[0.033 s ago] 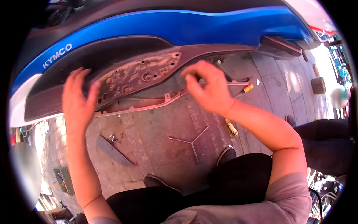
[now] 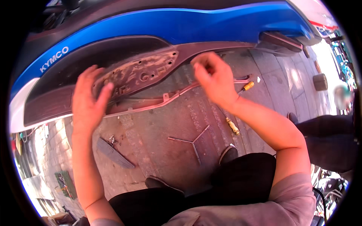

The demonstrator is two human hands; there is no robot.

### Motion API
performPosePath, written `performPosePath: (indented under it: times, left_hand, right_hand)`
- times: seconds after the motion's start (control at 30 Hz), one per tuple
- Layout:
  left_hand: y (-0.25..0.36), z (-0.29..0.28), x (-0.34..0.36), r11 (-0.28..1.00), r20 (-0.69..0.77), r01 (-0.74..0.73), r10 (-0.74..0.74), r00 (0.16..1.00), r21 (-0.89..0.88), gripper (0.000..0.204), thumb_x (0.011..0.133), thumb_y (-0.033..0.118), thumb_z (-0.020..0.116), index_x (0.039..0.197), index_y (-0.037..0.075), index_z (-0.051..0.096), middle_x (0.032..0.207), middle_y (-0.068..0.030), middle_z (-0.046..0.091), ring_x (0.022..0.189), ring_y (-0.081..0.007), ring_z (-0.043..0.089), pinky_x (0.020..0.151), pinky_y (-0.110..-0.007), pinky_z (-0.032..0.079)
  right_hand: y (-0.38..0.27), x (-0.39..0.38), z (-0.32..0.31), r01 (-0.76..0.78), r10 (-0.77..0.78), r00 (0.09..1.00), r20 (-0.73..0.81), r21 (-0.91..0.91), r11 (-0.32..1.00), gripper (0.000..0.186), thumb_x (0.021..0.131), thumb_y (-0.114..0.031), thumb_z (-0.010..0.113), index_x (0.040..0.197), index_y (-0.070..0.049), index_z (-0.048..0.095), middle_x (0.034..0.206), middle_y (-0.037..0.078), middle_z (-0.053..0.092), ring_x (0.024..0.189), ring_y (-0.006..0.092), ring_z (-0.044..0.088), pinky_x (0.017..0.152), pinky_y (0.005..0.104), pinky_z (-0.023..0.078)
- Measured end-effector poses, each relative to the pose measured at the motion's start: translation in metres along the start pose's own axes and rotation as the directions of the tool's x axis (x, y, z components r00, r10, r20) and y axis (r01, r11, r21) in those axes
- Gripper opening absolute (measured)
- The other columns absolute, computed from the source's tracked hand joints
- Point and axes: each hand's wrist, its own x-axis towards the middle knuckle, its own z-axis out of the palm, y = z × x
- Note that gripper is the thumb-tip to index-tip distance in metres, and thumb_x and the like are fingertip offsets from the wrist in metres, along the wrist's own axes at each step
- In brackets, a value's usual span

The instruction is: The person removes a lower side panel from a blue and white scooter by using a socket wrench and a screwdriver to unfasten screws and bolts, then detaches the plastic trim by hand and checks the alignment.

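A scooter's blue side panel stretches across the far side. Below it runs the dark lower panel, with a dirt-caked recess full of holes. My left hand is raised before the recess's left end, empty, fingers apart. My right hand hovers by the panel's lower edge, thumb and fingers curled together; what lies in them, if anything, is hidden. Between and beneath the hands, a long pale trim strip runs along the underside of the scooter. Its right part passes behind my right hand.
On the floor lie a Y-shaped wrench, a grey cover piece with small screws, and two yellow-handled screwdrivers. A green toolbox stands at left. Another person's dark-trousered leg and a round block are at right.
My left hand has shifted right along the panel, fingers still spread. My right hand has moved slightly right and its fingers look more curled in. The scooter appears slightly shifted left in view.
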Motion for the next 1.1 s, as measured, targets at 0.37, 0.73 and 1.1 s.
performPosePath:
  times: [0.37, 0.73, 1.1]
  left_hand:
    - [0.09, 0.089, 0.022, 0.929, -0.041, -0.29, 0.307, 0.951, 0.228, 0.087, 0.069, 0.008, 0.083, 0.151, 0.023, 0.057, 0.146, -0.0114, 0.059, 0.129, -0.0324, 0.062, 0.103, -0.042, 0.055]
    - [0.09, 0.087, 0.028, 0.905, -0.062, -0.333, 0.36, 0.931, 0.263, 0.082, 0.065, 0.004, 0.078, 0.143, 0.024, 0.065, 0.137, -0.0069, 0.066, 0.113, -0.0301, 0.071, 0.089, -0.042, 0.061]
    - [0.099, 0.069, 0.026, 0.922, 0.035, -0.334, 0.334, 0.942, 0.195, 0.079, 0.066, 0.002, 0.073, 0.142, 0.022, 0.067, 0.137, -0.0048, 0.066, 0.11, -0.0296, 0.071, 0.092, -0.041, 0.06]
  right_hand:
    - [0.017, 0.037, -0.066, -0.291, 0.536, 0.793, -0.288, 0.594, 0.75, 0.027, 0.096, -0.029, 0.08, 0.106, -0.011, 0.062, 0.1, -0.001, 0.064, 0.089, 0.0126, 0.061, 0.085, 0.0313, 0.055]
    - [0.005, 0.033, -0.073, -0.359, 0.602, 0.798, -0.002, 0.801, 0.479, 0.029, 0.102, -0.025, 0.072, 0.121, -0.007, 0.06, 0.118, 0.008, 0.069, 0.111, 0.0214, 0.067, 0.099, 0.0394, 0.057]
    - [0.008, 0.031, -0.062, -0.242, 0.529, 0.848, -0.036, 0.861, 0.447, 0.024, 0.105, -0.013, 0.06, 0.124, -0.001, 0.051, 0.121, 0.012, 0.066, 0.106, 0.0267, 0.068, 0.097, 0.0423, 0.06]
